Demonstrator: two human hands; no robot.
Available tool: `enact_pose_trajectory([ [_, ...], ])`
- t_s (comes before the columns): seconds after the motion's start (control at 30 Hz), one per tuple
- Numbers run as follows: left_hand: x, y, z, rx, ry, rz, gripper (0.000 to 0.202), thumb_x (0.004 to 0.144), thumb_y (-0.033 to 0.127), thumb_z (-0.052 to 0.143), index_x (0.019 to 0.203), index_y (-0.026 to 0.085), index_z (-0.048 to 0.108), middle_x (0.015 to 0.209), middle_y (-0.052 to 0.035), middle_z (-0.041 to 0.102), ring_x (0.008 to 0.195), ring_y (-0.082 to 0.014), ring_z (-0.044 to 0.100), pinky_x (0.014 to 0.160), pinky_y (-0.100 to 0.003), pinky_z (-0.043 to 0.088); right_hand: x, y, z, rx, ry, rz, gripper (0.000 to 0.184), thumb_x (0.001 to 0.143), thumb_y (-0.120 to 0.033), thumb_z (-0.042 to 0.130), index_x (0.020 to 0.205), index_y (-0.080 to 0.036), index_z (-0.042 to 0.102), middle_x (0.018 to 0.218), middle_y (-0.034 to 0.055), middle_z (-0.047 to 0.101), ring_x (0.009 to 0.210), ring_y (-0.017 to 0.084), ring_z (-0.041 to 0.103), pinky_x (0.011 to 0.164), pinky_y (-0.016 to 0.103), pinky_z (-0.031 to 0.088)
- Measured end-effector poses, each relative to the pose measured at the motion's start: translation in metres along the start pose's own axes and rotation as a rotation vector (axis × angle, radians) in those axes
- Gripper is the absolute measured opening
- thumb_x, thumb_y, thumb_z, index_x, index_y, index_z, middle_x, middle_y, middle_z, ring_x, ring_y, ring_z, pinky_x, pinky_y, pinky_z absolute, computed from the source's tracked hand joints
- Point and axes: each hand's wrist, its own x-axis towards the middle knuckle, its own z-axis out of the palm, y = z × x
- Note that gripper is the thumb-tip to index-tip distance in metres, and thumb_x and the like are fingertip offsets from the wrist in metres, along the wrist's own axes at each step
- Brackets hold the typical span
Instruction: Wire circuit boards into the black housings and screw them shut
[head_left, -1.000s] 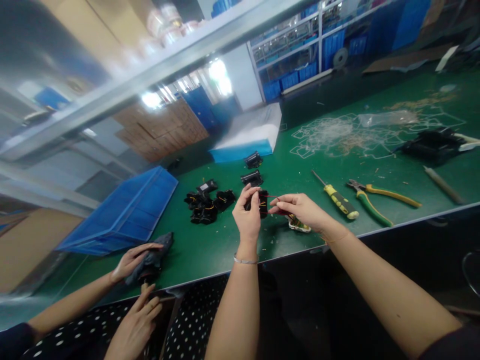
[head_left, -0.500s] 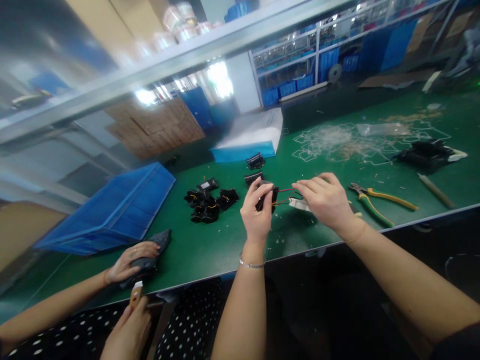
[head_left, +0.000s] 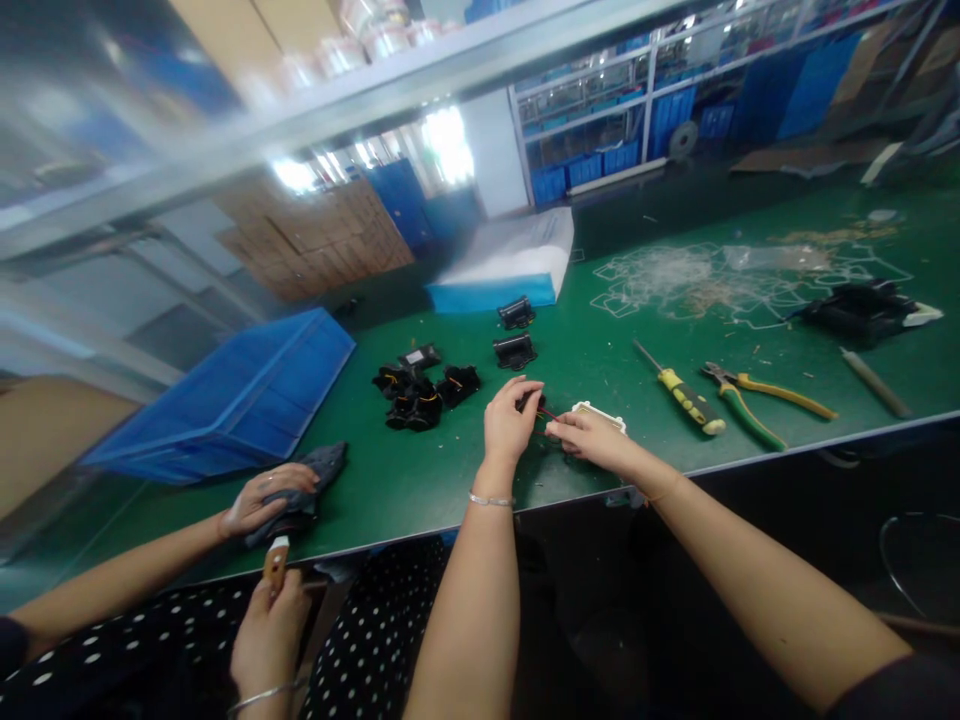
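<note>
My left hand (head_left: 507, 428) is closed on a small black plastic part (head_left: 531, 402), mostly hidden by the fingers. Thin red and yellow wires (head_left: 549, 413) run from that part to my right hand (head_left: 592, 440), whose thumb and fingers pinch them. A white plastic frame (head_left: 604, 413) shows just behind my right hand; whether it touches the fingers I cannot tell. Two black cylindrical parts (head_left: 514, 350) lie beyond my left hand. Further left, several black parts with orange wires (head_left: 412, 402) sit in a pile.
A screwdriver (head_left: 686, 398) and cutting pliers (head_left: 754, 400) lie at right, with a thin rod (head_left: 874, 382) beyond. Clear scraps (head_left: 675, 275) cover the back. At left, a co-worker's hands (head_left: 271, 500) hold a dark cloth and a wooden-handled tool beside a blue bin (head_left: 225, 400).
My right hand has moved left and closer to my left hand, uncovering the screwdriver. My left hand has lowered slightly with the black part. The white frame now shows behind my right hand.
</note>
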Motion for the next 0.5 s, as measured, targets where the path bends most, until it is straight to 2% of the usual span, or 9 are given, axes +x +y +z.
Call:
enact_pose_trajectory([
  [0.1, 0.001, -0.004, 0.000, 0.030, -0.010, -0.014, 0.017, 0.087, 0.024, 0.055, 0.098, 0.025, 0.069, 0.110, -0.0012, 0.067, 0.115, -0.0150, 0.056, 0.101, -0.029, 0.044, 0.004, -0.005, 0.000, -0.201, 0.153, 0.006, 0.036, 0.087, -0.047, 0.046, 0.072, -0.018, 0.060, 0.064, 0.0035, 0.062, 0.061, 0.015, 0.056, 0.055, 0.024, 0.035],
  [0.2, 0.003, -0.006, 0.003, 0.057, 0.008, -0.040, 0.017, 0.087, 0.025, 0.055, 0.098, 0.025, 0.069, 0.110, -0.0010, 0.067, 0.113, -0.0153, 0.057, 0.100, -0.029, 0.045, 0.003, -0.009, 0.003, -0.557, 0.309, 0.017, 0.041, 0.090, -0.049, 0.040, 0.078, -0.019, 0.064, 0.075, 0.0078, 0.067, 0.072, 0.020, 0.061, 0.063, 0.028, 0.037],
  [0.27, 0.005, -0.007, 0.005, 0.058, 0.022, -0.053, 0.017, 0.087, 0.026, 0.054, 0.097, 0.025, 0.069, 0.109, -0.0003, 0.068, 0.109, -0.0151, 0.059, 0.098, -0.029, 0.046, 0.001, -0.010, 0.007, -0.721, 0.339, 0.024, 0.046, 0.093, -0.050, 0.033, 0.082, -0.019, 0.066, 0.079, 0.0103, 0.068, 0.075, 0.022, 0.063, 0.067, 0.030, 0.038],
  [0.4, 0.007, -0.007, 0.008, 0.048, 0.037, -0.089, 0.017, 0.087, 0.026, 0.054, 0.096, 0.026, 0.068, 0.105, 0.0020, 0.069, 0.098, -0.0137, 0.063, 0.092, -0.026, 0.048, 0.000, -0.009, 0.012, -0.780, 0.336, 0.013, 0.051, 0.095, -0.049, 0.027, 0.084, -0.018, 0.066, 0.081, 0.0121, 0.068, 0.076, 0.024, 0.063, 0.070, 0.033, 0.039],
  [0.5, 0.008, -0.007, 0.007, 0.048, 0.032, -0.109, 0.017, 0.087, 0.026, 0.054, 0.096, 0.026, 0.068, 0.103, 0.0021, 0.070, 0.094, -0.0134, 0.064, 0.090, -0.026, 0.049, 0.006, -0.004, 0.007, -0.640, 0.313, -0.031, 0.049, 0.095, -0.046, 0.029, 0.075, -0.017, 0.065, 0.079, 0.0106, 0.065, 0.076, 0.020, 0.061, 0.071, 0.031, 0.039],
])
